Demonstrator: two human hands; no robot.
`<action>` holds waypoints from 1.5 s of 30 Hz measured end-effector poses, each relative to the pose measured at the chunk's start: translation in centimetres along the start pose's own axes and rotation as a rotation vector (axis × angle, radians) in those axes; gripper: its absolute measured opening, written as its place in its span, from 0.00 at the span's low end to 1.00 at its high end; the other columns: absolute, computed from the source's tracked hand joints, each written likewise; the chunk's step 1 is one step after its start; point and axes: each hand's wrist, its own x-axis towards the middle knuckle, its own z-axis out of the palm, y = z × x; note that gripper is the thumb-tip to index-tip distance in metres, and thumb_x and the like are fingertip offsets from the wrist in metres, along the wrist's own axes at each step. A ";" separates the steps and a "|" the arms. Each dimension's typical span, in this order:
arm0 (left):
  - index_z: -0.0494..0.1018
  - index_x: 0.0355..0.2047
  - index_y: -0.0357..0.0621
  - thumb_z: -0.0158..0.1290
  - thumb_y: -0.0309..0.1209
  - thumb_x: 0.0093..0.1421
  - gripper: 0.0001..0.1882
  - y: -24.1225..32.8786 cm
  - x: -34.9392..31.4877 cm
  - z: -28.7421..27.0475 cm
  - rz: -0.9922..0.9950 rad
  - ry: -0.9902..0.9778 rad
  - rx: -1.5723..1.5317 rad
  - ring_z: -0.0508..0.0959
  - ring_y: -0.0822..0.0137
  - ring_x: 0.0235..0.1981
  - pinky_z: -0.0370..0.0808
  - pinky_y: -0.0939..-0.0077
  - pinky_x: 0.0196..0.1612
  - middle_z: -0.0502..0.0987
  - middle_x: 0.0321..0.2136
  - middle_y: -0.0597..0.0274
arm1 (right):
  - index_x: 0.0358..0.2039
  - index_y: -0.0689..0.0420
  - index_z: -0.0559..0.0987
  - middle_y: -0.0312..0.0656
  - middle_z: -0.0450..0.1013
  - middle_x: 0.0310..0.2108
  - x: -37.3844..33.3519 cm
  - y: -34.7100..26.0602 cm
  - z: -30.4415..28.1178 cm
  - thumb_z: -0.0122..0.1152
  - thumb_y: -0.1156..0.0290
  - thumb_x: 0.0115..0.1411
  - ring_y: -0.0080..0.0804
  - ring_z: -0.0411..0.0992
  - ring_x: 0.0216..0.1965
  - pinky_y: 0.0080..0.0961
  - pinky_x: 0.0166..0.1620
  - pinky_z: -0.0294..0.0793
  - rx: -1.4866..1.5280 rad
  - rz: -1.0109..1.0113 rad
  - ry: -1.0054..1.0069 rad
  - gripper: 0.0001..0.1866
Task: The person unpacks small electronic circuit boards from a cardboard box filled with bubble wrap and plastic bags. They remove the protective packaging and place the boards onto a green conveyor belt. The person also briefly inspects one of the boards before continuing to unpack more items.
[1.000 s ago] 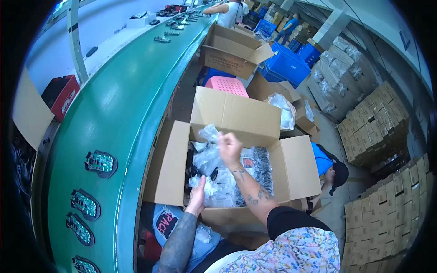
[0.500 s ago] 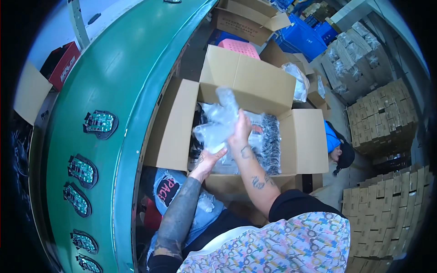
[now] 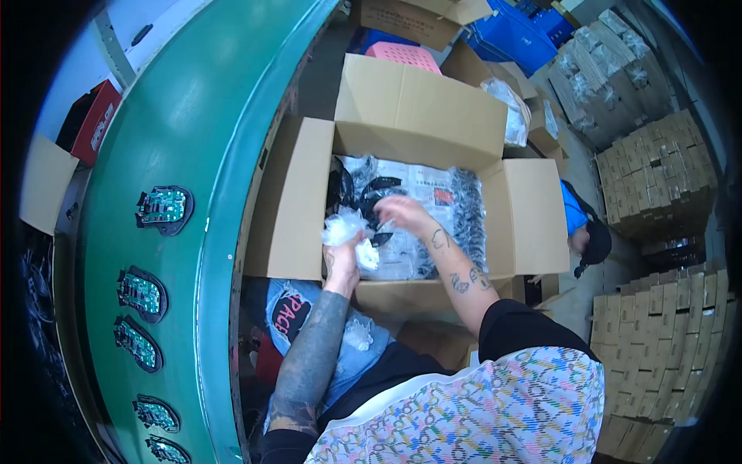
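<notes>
My left hand [image 3: 342, 259] is closed on a crumpled bundle of clear plastic bags [image 3: 345, 228] at the left side of an open cardboard box [image 3: 417, 94]. My right hand [image 3: 408, 214] hovers inside the box with its fingers apart, slightly blurred, and nothing seen in them. Beneath and beyond its fingertips lie several black curved plastic parts [image 3: 381, 184], partly covered by my hands and the bags. A printed newspaper sheet [image 3: 421, 179] and rows of clear plastic wrapping [image 3: 468, 209] fill the rest of the box.
A green conveyor belt [image 3: 209, 116] runs along my left, carrying several black housings with green circuit boards [image 3: 164, 209]. Stacked cartons [image 3: 657, 178] stand at the right, near a person in a dark cap [image 3: 597, 241]. Beyond the box are a pink basket [image 3: 403, 56] and blue crates [image 3: 510, 35].
The plastic bags were spread between both hands; now they are bunched in my left hand. My right hand has come away from them, uncovering the black parts.
</notes>
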 end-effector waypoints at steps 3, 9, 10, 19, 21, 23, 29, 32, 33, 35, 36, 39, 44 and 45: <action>0.70 0.47 0.41 0.54 0.20 0.57 0.16 -0.9 -0.3 4.0 -0.059 -0.117 0.119 0.77 0.66 0.39 0.75 0.68 0.41 0.76 0.40 0.62 | 0.36 0.62 0.79 0.44 0.78 0.30 5.1 6.0 -13.4 0.59 0.56 0.57 0.28 0.76 0.28 0.24 0.27 0.75 -0.737 0.111 0.905 0.20; 0.73 0.44 0.43 0.56 0.21 0.56 0.15 -1.4 0.3 1.0 0.011 -0.114 0.086 0.79 0.64 0.36 0.77 0.64 0.37 0.78 0.37 0.61 | 0.23 0.60 0.81 0.41 0.75 0.18 6.5 5.0 -7.6 0.64 0.61 0.54 0.27 0.74 0.21 0.26 0.27 0.73 -0.336 -0.082 0.764 0.14; 0.73 0.44 0.43 0.56 0.21 0.55 0.15 -1.3 0.5 0.3 -0.009 -0.089 0.066 0.79 0.65 0.35 0.77 0.65 0.36 0.78 0.36 0.61 | 0.24 0.60 0.81 0.41 0.76 0.20 5.8 3.4 -5.4 0.64 0.61 0.54 0.26 0.74 0.22 0.25 0.29 0.73 -0.425 -0.245 0.729 0.13; 0.71 0.47 0.40 0.60 0.25 0.54 0.19 0.5 -1.5 1.7 -0.089 -0.247 0.136 0.76 0.67 0.41 0.72 0.70 0.45 0.77 0.41 0.63 | 0.26 0.58 0.80 0.44 0.74 0.36 -1.2 -5.0 -1.5 0.67 0.69 0.51 0.38 0.73 0.38 0.29 0.42 0.73 -0.744 -0.912 0.589 0.07; 0.71 0.47 0.39 0.61 0.27 0.53 0.21 0.8 -1.8 1.4 -0.091 -0.258 0.194 0.76 0.68 0.41 0.72 0.71 0.45 0.77 0.42 0.62 | 0.26 0.58 0.80 0.43 0.74 0.36 -1.5 -5.9 -1.6 0.67 0.70 0.50 0.38 0.73 0.39 0.30 0.44 0.72 -0.716 -0.972 0.647 0.06; 0.71 0.47 0.39 0.61 0.26 0.53 0.20 1.7 -3.0 2.6 -0.055 -0.269 0.151 0.76 0.69 0.41 0.72 0.71 0.45 0.77 0.42 0.62 | 0.26 0.59 0.80 0.41 0.75 0.37 -1.0 -6.8 -2.9 0.65 0.71 0.52 0.34 0.73 0.38 0.28 0.44 0.72 -0.593 -0.924 0.600 0.05; 0.72 0.47 0.39 0.61 0.25 0.53 0.20 1.9 -3.2 2.8 -0.105 -0.257 0.145 0.77 0.69 0.41 0.73 0.72 0.43 0.77 0.41 0.62 | 0.35 0.56 0.76 0.34 0.74 0.34 1.4 -6.0 -3.5 0.53 0.72 0.62 0.21 0.72 0.33 0.20 0.39 0.73 0.137 -0.616 0.377 0.04; 0.72 0.47 0.40 0.61 0.25 0.53 0.19 1.7 -3.2 2.4 -0.112 -0.239 0.189 0.77 0.69 0.39 0.74 0.72 0.42 0.78 0.40 0.63 | 0.37 0.55 0.72 0.34 0.74 0.29 2.0 -4.8 -2.1 0.50 0.69 0.65 0.22 0.72 0.31 0.19 0.36 0.73 0.355 -0.416 0.359 0.04; 0.72 0.47 0.40 0.60 0.25 0.53 0.19 1.6 -3.2 2.5 -0.114 -0.242 0.192 0.77 0.69 0.39 0.74 0.72 0.41 0.78 0.40 0.63 | 0.38 0.55 0.71 0.34 0.74 0.29 2.3 -4.3 -2.5 0.50 0.70 0.65 0.22 0.72 0.31 0.19 0.35 0.73 0.399 -0.437 0.375 0.04; 0.72 0.46 0.40 0.61 0.27 0.53 0.19 1.5 -2.9 2.9 -0.126 -0.230 0.143 0.77 0.69 0.40 0.74 0.72 0.42 0.78 0.40 0.63 | 0.39 0.54 0.71 0.33 0.73 0.30 2.8 -3.6 -3.3 0.50 0.70 0.64 0.21 0.72 0.30 0.19 0.35 0.73 0.487 -0.481 0.406 0.05; 0.72 0.46 0.40 0.62 0.28 0.53 0.20 1.5 -2.9 2.9 -0.136 -0.218 0.118 0.77 0.69 0.40 0.73 0.72 0.42 0.78 0.40 0.63 | 0.39 0.55 0.71 0.34 0.73 0.30 2.9 -3.7 -3.1 0.51 0.71 0.63 0.22 0.72 0.30 0.20 0.35 0.73 0.598 -0.520 0.361 0.05; 0.72 0.46 0.40 0.63 0.31 0.53 0.21 1.6 -3.2 2.7 -0.141 -0.301 0.266 0.77 0.69 0.41 0.73 0.72 0.43 0.78 0.41 0.62 | 0.39 0.55 0.71 0.34 0.72 0.30 2.4 -3.1 -1.5 0.51 0.72 0.63 0.23 0.72 0.29 0.22 0.35 0.73 0.665 -0.378 0.481 0.05; 0.75 0.44 0.40 0.60 0.34 0.55 0.18 0.6 -2.9 2.2 -0.036 -0.242 0.416 0.77 0.68 0.41 0.72 0.73 0.44 0.79 0.41 0.61 | 0.34 0.53 0.71 0.30 0.69 0.27 0.5 -0.8 3.1 0.49 0.63 0.66 0.19 0.65 0.28 0.17 0.35 0.66 0.453 -0.383 0.552 0.08; 0.76 0.43 0.40 0.59 0.33 0.56 0.17 0.1 -2.8 2.1 0.048 -0.208 0.487 0.78 0.68 0.41 0.72 0.73 0.44 0.79 0.40 0.60 | 0.34 0.53 0.71 0.31 0.70 0.27 0.1 -0.4 3.4 0.49 0.63 0.66 0.19 0.66 0.29 0.18 0.35 0.67 0.494 -0.362 0.494 0.08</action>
